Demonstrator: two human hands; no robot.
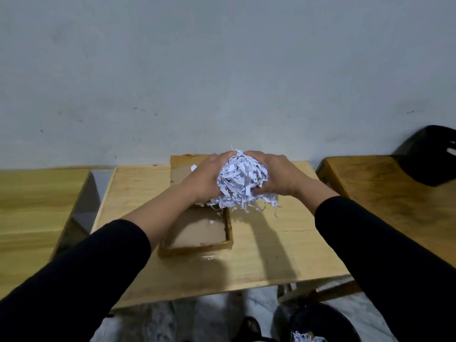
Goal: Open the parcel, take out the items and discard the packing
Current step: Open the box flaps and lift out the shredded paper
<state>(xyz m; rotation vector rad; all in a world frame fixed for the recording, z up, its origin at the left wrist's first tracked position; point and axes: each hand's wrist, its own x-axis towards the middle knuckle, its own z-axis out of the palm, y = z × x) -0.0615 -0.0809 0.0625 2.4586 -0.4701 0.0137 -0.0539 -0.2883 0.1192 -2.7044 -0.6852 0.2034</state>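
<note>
Shredded paper [243,180] is bunched into a loose ball, held above the open cardboard box [197,233] on the counter [271,243]. Likely very light, soft, springy, not fragile; strands shed easily, and some dangle from the bottom. Best taken by cupping from both sides and squeezing, not pinching. Left hand [206,177] and right hand [275,176] are both curled round the wad, pressing it between them. No items visible in the box. Black bin [320,324] below the counter's near edge already holds some shreds, probable drop point.
</note>
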